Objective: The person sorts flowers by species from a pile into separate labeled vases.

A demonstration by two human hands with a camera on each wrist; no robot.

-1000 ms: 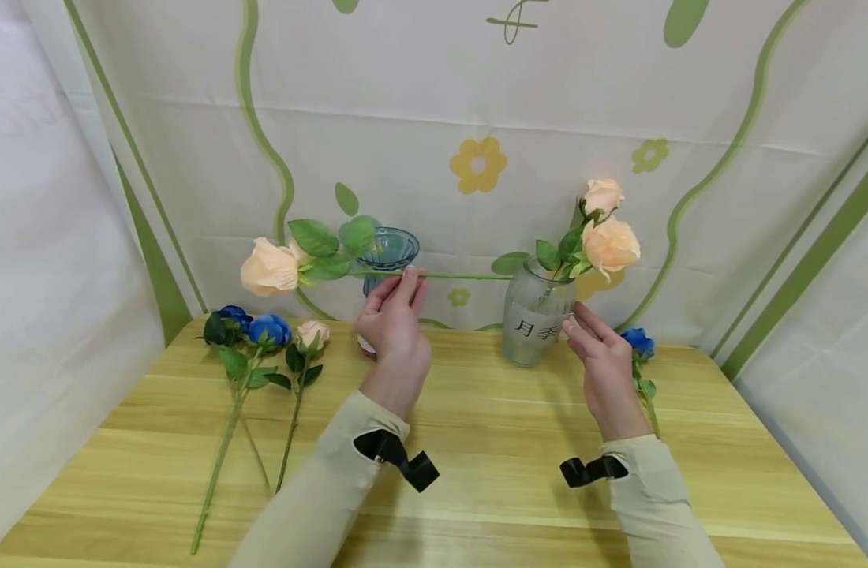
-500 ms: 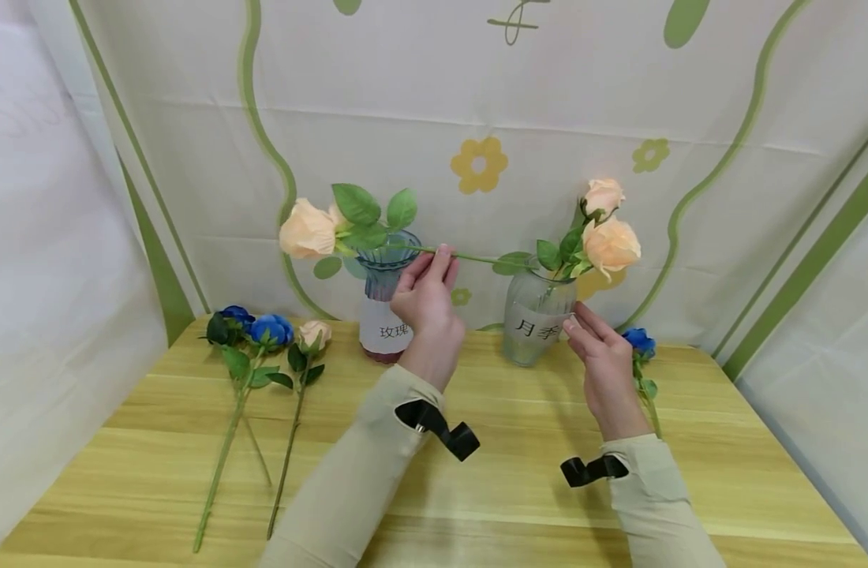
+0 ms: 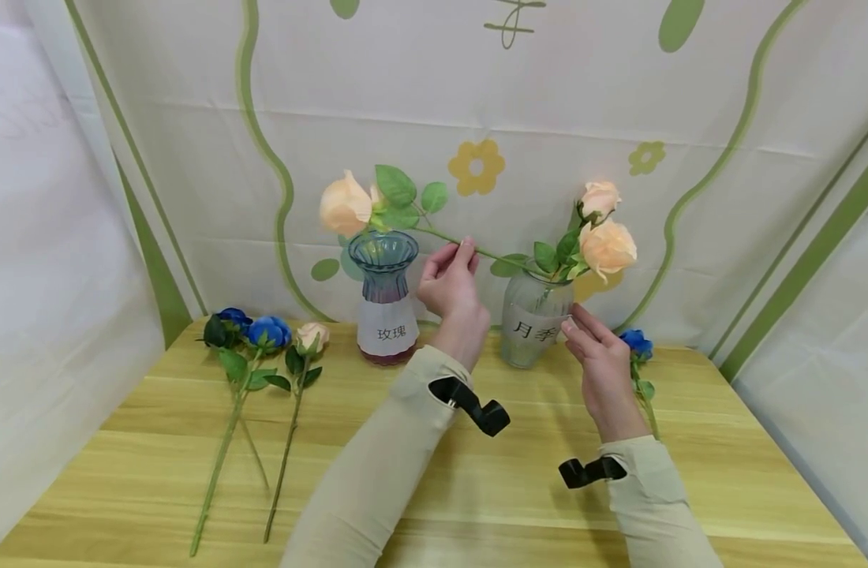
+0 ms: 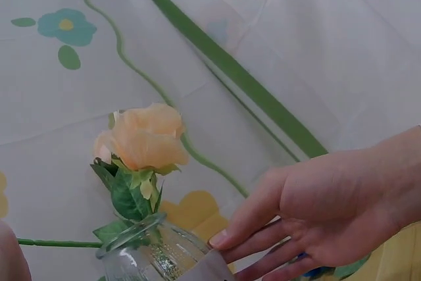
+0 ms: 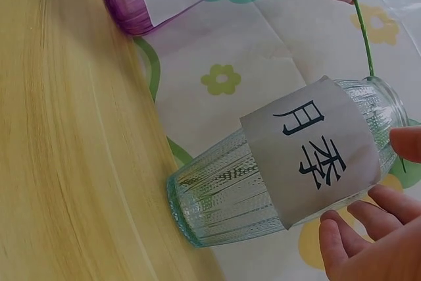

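Observation:
Between thumb and fingers, my left hand point(image 3: 454, 280) pinches the green stem of a peach rose point(image 3: 345, 203). The bloom points left, above the blue-and-purple vase point(image 3: 387, 327), and the stem slopes down to the mouth of the clear glass vase point(image 3: 522, 351). That vase stands upright with a white label, and other peach roses point(image 3: 607, 248) stick out of its mouth. My right hand point(image 3: 604, 371) is at the vase's right side, fingers fairly straight, thumb and fingertips at the label's edge. In the right wrist view, the stem point(image 5: 363, 31) meets the vase's rim.
Blue roses point(image 3: 269, 331) and a pale peach rose point(image 3: 312, 338) lie at the left of the wooden table point(image 3: 519, 505). Another blue rose point(image 3: 637, 344) lies behind my right hand. A patterned white cloth point(image 3: 398, 87) hangs behind the table.
My left hand has moved right and slightly up with the peach rose, tilting it so the bloom is higher and the stem slopes into the clear vase's mouth. My right hand stays put.

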